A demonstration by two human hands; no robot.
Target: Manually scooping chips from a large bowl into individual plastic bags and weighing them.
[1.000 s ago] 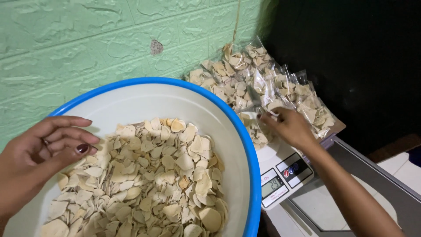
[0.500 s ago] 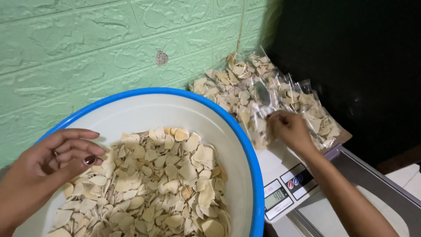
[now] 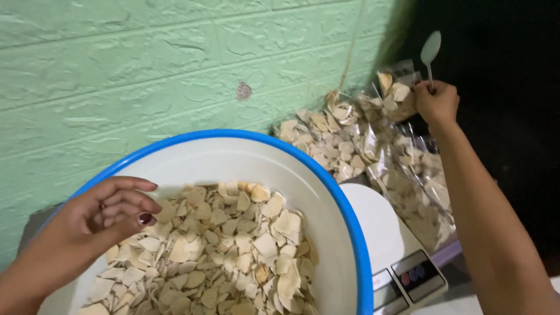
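Chips (image 3: pixel 221 251), pale and flat, fill the near part of a big white basin with a blue rim (image 3: pixel 344 204). Over their left edge hangs the left hand (image 3: pixel 99 219), fingers loosely curled and half open, gripping nothing, its fingertips just above the chips. Beside the basin to the right sits a white kitchen scale (image 3: pixel 388 251), its platform bare. Farther back, clear filled bags of chips (image 3: pixel 350 140) lie piled against the green wall (image 3: pixel 146 76). Farthest off, the right hand (image 3: pixel 436 104) is closed around one filled bag (image 3: pixel 398 96) and a spoon (image 3: pixel 430 53), the spoon's bowl pointing up.
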